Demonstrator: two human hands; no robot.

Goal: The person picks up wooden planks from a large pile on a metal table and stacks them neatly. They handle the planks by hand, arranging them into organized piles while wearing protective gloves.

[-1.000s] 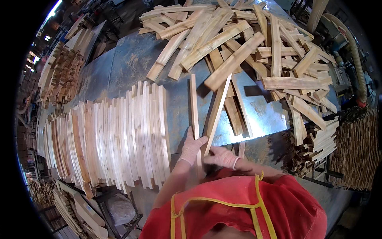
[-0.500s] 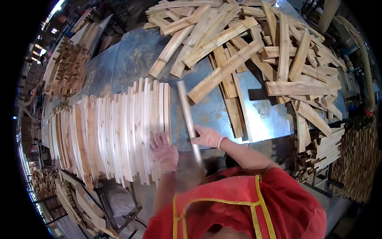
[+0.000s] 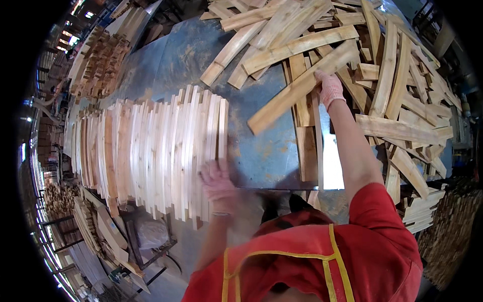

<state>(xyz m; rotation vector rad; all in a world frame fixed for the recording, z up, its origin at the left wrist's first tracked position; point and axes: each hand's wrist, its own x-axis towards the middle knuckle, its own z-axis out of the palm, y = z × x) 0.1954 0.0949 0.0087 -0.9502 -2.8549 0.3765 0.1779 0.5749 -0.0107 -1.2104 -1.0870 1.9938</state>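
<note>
My right hand (image 3: 330,89), in a pale pinkish work glove, reaches to the loose pile and grips the edge of a flat wooden board (image 3: 284,103). This board lies slantwise over other boards, its near end pointing left. My left hand (image 3: 219,185), gloved too and blurred by motion, rests with spread fingers against the near right end of a row of wooden strips (image 3: 166,151). The strips stand on edge, pressed side by side. My left palm hides part of the last ones.
A jumbled heap of boards (image 3: 397,90) covers the right of the blue-grey metal table (image 3: 176,55). More stacked wood (image 3: 98,63) lies at the far left. Cut pieces (image 3: 453,236) are piled at the lower right. A dark metal frame (image 3: 146,246) stands at the lower left.
My right hand has let go of the strip it held upright near the row and moved up and right to a board on the pile. My left hand stays by the row's end.
</note>
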